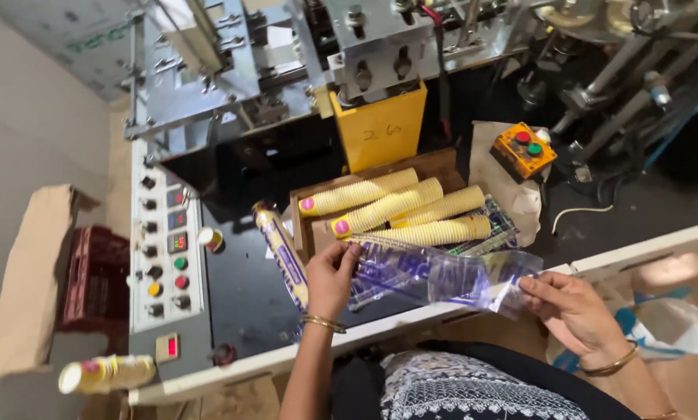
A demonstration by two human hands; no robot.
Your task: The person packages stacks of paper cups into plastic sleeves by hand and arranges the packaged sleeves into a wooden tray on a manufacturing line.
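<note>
A big machine (287, 70) filled the top of the view, and its grey panel (158, 257) with coloured buttons stood at the left. In front of it lay the dark counter (240, 303). On the counter was a brown box (434, 167) with four yellow cup stacks (388, 208) lying side by side, their long axis going from lower left to upper right. An orange switch box (524, 149) sat to the right of them.

The clear sleeve (442, 274) with blue print was just in front of the cup stacks, stretched between both hands with its long axis left to right. The left hand (332, 278) pinched its left end with closed fingers and was the hand nearer to the stacks. The right hand (571, 307) held the right end, fingers narrow on the film. A filled sleeve (280, 250) lay just left of the left hand.
</note>
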